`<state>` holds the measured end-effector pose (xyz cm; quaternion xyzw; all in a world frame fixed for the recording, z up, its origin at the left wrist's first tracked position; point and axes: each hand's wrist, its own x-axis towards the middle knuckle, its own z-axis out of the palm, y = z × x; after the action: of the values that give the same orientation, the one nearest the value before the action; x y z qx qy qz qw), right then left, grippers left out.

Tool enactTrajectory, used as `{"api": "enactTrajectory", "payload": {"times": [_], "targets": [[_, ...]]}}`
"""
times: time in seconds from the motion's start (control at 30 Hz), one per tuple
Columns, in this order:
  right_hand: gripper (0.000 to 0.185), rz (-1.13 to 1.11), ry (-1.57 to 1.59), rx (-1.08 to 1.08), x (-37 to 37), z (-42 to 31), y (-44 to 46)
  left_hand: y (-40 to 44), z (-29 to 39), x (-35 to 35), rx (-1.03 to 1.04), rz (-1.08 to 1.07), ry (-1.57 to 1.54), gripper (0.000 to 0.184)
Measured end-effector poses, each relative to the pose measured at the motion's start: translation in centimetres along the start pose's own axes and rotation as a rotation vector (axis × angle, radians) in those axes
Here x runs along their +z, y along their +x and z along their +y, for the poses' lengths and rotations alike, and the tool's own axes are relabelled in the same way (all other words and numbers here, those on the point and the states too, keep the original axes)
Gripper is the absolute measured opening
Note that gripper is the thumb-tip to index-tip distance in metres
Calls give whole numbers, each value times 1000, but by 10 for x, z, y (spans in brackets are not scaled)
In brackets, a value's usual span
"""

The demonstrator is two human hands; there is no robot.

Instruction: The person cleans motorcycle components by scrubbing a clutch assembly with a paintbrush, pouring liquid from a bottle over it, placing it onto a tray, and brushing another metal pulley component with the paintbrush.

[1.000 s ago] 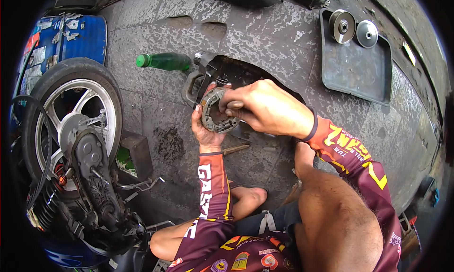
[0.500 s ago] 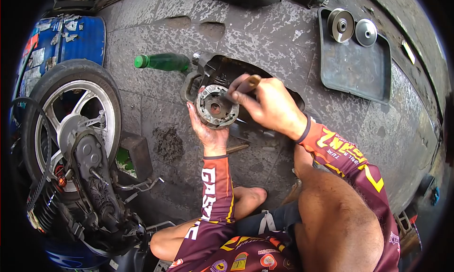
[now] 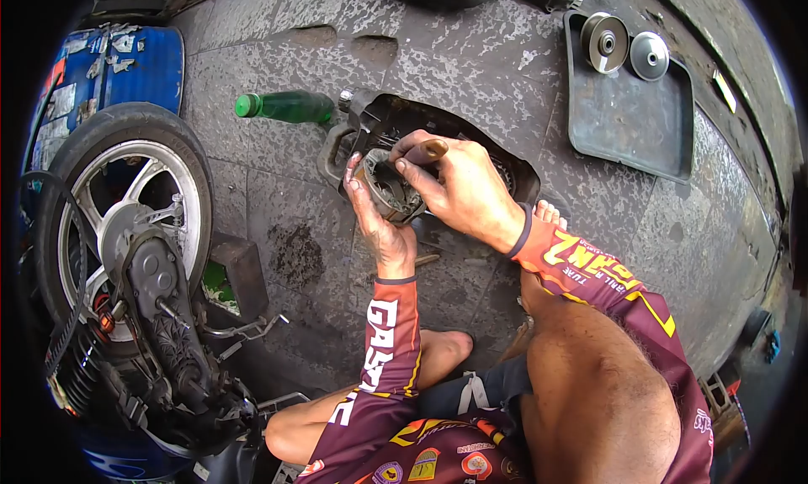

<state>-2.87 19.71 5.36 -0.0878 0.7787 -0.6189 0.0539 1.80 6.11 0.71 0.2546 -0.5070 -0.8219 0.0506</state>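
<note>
My left hand [image 3: 383, 236] grips a round metal clutch assembly [image 3: 401, 204] by its rim, fingers curled along its left side and underneath. The clutch is tilted, its open face turned toward my right hand [image 3: 471, 185]. In that hand I pinch a brush by its brown wooden handle [image 3: 429, 151]. The brush's working end reaches into the clutch and is mostly hidden by my fingers. Both hands are over a cut-open black plastic jerrycan [image 3: 526, 179], which lies on its side with metal parts and dark residue inside.
A green plastic bottle [image 3: 295, 106] lies left of the jerrycan. At upper right, a dark tray [image 3: 631, 139] holds two round metal pulley parts [image 3: 604, 43]. A motorcycle wheel [image 3: 126, 118] with its engine casing [image 3: 160, 273] stands at left, near a blue panel [image 3: 147, 71].
The clutch has tilted from facing up to standing more on edge. My right hand and brush have shifted slightly left, and my left hand slightly right.
</note>
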Motion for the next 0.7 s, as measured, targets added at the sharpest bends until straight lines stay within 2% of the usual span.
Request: {"api": "enactTrajectory", "payload": {"times": [0.03,0.07,0.1,0.17,0.3,0.37,0.4,0.43,0.5,0.53,0.57,0.63,0.67,0.7], "targets": [[11,35,44,-27,1,-1,-2,-2,-1,0,11,0,10,52],[11,20,-40,-49,5,4,-4,-1,-2,0,13,5,13,52],[12,-15,-85,-95,4,3,-4,1,-2,-1,18,-1,8,52],[12,-174,-15,-26,-2,-1,-6,1,-4,-10,-25,-6,-38,52],[12,-12,-18,-91,2,6,-6,0,-1,-5,4,24,-44,52],[16,-248,-53,16,-1,2,-9,4,-4,-10,0,48,-52,53],[17,-263,-10,30,-2,-2,-10,5,-4,-12,-35,48,-130,54],[17,-261,-12,33,-3,-3,-8,6,-4,-13,-72,51,-210,56],[17,-89,308,29,-1,-4,-5,9,-3,-17,-118,1,-321,59],[17,-84,196,-76,2,1,-3,7,-2,-17,-132,14,-356,60],[17,-80,196,-77,0,2,-2,7,-1,-15,-144,21,-394,62],[17,-191,-56,114,-10,-3,2,6,4,-9,-176,38,-438,62],[15,-145,43,67,-13,-4,2,5,5,-9,-209,61,-479,63],[16,-76,267,-70,-6,-2,1,7,5,-21,-280,-4,-490,63]]}}
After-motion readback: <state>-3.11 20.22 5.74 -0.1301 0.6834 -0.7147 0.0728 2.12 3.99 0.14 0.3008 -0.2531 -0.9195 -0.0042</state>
